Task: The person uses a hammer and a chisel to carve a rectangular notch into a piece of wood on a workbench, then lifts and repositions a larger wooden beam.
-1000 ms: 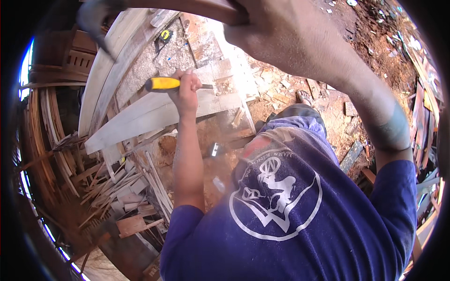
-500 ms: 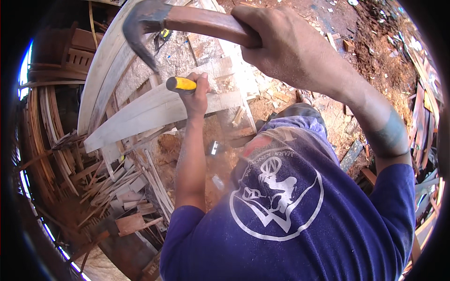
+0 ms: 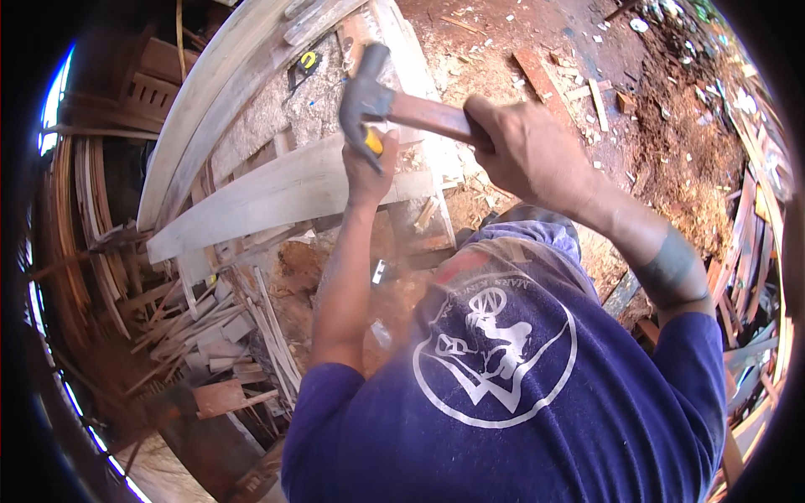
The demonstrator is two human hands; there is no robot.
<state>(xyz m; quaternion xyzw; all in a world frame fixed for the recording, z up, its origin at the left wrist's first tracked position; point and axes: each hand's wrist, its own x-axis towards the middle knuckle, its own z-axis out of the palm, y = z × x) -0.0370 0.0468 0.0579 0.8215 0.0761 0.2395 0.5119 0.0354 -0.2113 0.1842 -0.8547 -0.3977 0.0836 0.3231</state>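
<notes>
- Now the right hand (image 3: 537, 151) grips the hammer (image 3: 411, 111), head right by the yellow handle (image 3: 373, 142).
- Left hand (image 3: 367, 176) wraps that handle, over the pale board (image 3: 260, 201).
- Hammering looks underway; how much remains, I can't tell.

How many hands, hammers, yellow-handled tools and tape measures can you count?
Hands: 2, the left hand and the right hand
Hammer: 1, in the right hand
Yellow-handled tool: 1, in the left hand
Black-and-yellow tape measure, by its look: 1
Total: 5
</notes>
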